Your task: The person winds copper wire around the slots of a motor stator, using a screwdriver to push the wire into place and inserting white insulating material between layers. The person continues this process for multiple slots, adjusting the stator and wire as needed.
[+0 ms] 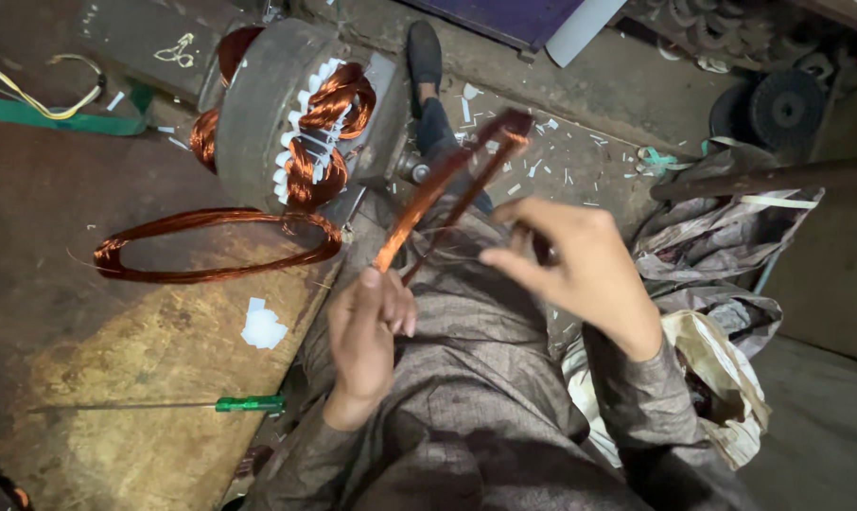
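Observation:
My left hand (pixel 367 331) grips the near end of a long loop of copper wire (pixel 438 185) that rises away from me over my lap. At the right, my right hand (pixel 570 260) has its fingers curled against the same coil's strands, thumb and forefinger pinching near its lower part. On the wooden bench at the left stands a grey motor stator (pixel 258 104) with copper windings and white insulation paper in its slots. A second copper coil (pixel 216 244) lies flat on the bench in front of the stator.
A green-handled screwdriver (pixel 249 404) lies on the worn bench (pixel 116 350) near its edge, beside a white paper scrap (pixel 263 328). Crumpled bags (pixel 722 274) sit at my right. White paper bits litter the floor (pixel 580 151). My shoe (pixel 424 52) rests ahead.

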